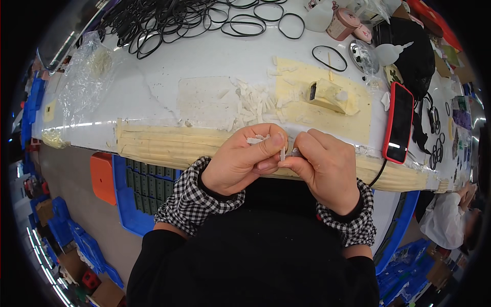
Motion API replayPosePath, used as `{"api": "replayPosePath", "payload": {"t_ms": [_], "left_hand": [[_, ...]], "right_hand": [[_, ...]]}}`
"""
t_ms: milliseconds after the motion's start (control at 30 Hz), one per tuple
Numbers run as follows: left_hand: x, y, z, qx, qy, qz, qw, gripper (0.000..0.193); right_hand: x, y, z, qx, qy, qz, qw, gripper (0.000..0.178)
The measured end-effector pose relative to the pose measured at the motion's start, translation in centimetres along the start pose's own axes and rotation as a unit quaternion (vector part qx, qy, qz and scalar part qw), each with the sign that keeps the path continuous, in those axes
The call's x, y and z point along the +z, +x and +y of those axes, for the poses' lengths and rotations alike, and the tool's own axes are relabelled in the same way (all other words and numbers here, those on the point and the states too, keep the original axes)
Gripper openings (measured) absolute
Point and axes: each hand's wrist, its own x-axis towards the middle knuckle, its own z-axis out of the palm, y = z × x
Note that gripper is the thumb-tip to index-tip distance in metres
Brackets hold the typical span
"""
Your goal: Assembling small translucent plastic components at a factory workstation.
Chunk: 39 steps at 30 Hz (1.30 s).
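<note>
Just over the table's near edge, my two hands meet with their fingertips close together. My left hand (242, 159) is closed, holding several small white strips (257, 139) in its curled fingers. One more white piece (282, 154) sticks up at its thumb tip. Thumb and forefinger of my right hand (330, 166) pinch together on a small greyish bit (295, 152), too small to name. Beyond the hands, a loose pile of white strips (253, 105) lies on the table. Right of the pile, a cream-coloured block (330, 96) with a dark slot rests on a yellow sheet (355, 128).
Black rubber rings (153, 20) heap up at the far left. A red-edged phone (398, 123) with a cable lies at the right. Crumpled clear plastic (87, 77) sits left. Below the table are an orange stool (103, 176) and a blue crate (125, 204) of dark green parts.
</note>
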Motion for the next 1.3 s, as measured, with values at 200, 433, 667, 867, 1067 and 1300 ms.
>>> {"api": "replayPosePath", "payload": {"t_ms": [200,433,667,867,1067,1300], "left_hand": [[0.3,-0.1,-0.1,0.007,0.027,0.018,0.999,0.022],[0.2,-0.2,0.0,0.008,0.018,0.025,0.999,0.017],[0.5,0.0,-0.2,0.040,0.070,0.085,0.993,0.022],[0.9,0.3,0.0,0.077,0.092,0.128,0.984,0.019],[0.2,0.5,0.3,0.063,0.034,0.088,0.994,0.027],[-0.5,-0.1,1.1,0.117,-0.082,0.081,0.986,0.033]], "right_hand": [[0.1,0.0,0.0,0.004,-0.006,0.000,1.000,0.033],[0.1,-0.1,0.1,-0.005,-0.013,-0.012,1.000,0.032],[-0.6,-0.2,0.6,0.055,0.049,0.035,0.997,0.029],[-2.4,-2.8,3.9,0.176,0.052,0.105,0.977,0.014],[-3.1,-3.6,3.7,0.171,0.024,-0.011,0.985,0.010],[-1.9,-2.7,3.4,0.149,0.029,0.042,0.988,0.010]]}}
